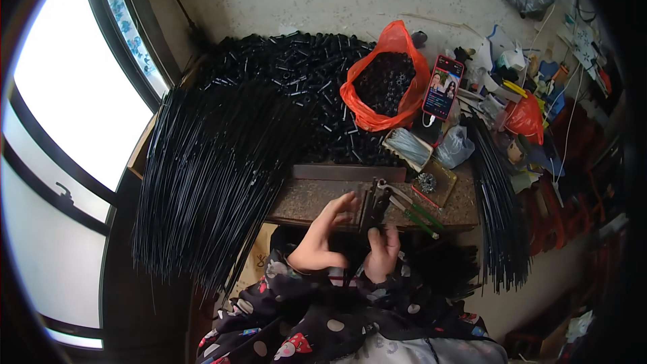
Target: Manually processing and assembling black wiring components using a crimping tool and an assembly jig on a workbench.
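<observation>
Close to the table's front edge, my right hand pinches a cluster of short black pieces that stand up from the fingers; their exact kind is blurred. To its left, my left hand is open, thumb and fingers apart, facing the cluster without visibly gripping it. Just right of the cluster lie pliers with green handles on the worktable. Beyond the hands, a big heap of short black tubes covers the back of the table, behind a dark metal bar.
Long thin black rods hang over the table's left side, and another bundle hangs at the right. A red plastic bag holds small dark parts. Nearby are a lit phone, a box of pale sticks and a small tray.
</observation>
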{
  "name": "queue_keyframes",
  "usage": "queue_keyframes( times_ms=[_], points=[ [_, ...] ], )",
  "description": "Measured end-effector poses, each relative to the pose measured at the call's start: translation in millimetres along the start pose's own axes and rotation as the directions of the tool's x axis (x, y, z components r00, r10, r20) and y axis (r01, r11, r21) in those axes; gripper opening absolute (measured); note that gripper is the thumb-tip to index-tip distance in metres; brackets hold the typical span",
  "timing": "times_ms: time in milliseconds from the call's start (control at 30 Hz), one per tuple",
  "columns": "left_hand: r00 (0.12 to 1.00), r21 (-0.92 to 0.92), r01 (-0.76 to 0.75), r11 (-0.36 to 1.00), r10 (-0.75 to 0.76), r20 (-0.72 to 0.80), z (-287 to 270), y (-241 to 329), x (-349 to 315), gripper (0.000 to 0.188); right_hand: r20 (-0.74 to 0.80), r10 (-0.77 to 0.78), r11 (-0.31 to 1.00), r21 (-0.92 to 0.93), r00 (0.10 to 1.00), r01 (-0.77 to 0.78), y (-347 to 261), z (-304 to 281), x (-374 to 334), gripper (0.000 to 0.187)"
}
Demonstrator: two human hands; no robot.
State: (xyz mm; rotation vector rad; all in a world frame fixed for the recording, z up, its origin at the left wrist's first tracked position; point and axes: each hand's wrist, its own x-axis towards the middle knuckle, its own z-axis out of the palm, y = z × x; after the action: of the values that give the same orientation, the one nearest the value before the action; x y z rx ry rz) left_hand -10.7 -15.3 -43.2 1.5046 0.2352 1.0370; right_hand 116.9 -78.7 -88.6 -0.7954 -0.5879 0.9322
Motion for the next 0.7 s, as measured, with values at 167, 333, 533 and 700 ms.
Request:
queue_keyframes(
  times_ms=[167, 333, 533, 700],
  points=[
    [0.977, 0.292, 0.175, 0.94, -0.129, -0.169, 3, 13, 4, 0.03, 0.281, -0.067, 0.922, -0.349, 0.957, 0.167, -9, 2, -8, 0.017],
    [0.985, 0.022, 0.171, 0.985, -0.171, -0.019, -20, 12, -4, 0.029, 0.472, 0.352, 0.92, -0.334, 0.808, -0.206, -28, -7, 15, 0.02],
    [0.924, -0.13, 0.071, 0.989, -0.016, 0.382, -33, -2, 5, 0.038, 0.637, 0.469, 0.881, -0.293, 0.612, -0.371, -24, -14, 28, 0.021],
    [0.983, 0.299, 0.114, 0.947, -0.151, 0.105, -15, 11, -5, 0.06, 0.357, 0.372, 0.923, -0.24, 0.857, -0.301, -16, -7, 30, 0.026]
  ],
)
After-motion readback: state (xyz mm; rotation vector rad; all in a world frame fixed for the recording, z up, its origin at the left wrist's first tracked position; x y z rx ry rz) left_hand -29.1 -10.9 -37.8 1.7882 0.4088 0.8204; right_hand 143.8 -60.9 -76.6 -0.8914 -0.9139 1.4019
